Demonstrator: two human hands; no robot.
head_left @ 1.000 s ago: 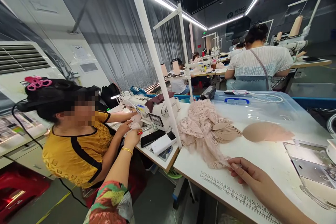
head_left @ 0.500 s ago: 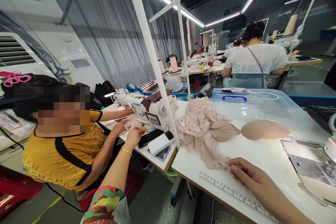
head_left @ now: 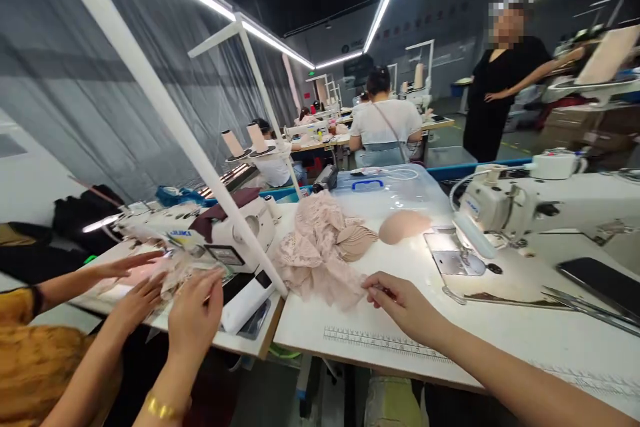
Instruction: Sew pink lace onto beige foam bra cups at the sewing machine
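My right hand [head_left: 400,303] pinches the lower edge of a crumpled beige lace garment [head_left: 315,247] on the white table. A pleated beige cup [head_left: 356,241] lies against the lace's right side, and a smooth beige cup [head_left: 404,225] sits further right. My left hand [head_left: 195,317], a gold bracelet at its wrist, is raised over the neighbouring table, its fingers curled and slightly blurred. What it holds, if anything, is hidden. Beside it are a white power bank [head_left: 247,307] and the co-worker's hands [head_left: 140,300], which are on pale fabric by a sewing machine.
A white stand pole [head_left: 200,153] slants up between the tables. At right stands a sewing machine [head_left: 515,203] with a metal plate, beside scissors [head_left: 590,307] and a black phone [head_left: 605,283]. A clear plastic box lid [head_left: 390,190] lies behind. A ruler strip [head_left: 385,340] runs along the front edge.
The view has swung right, bringing the right sewing machine and a standing person into sight. My left hand has drawn back from the neighbouring machine area. My right hand still pinches the lace.
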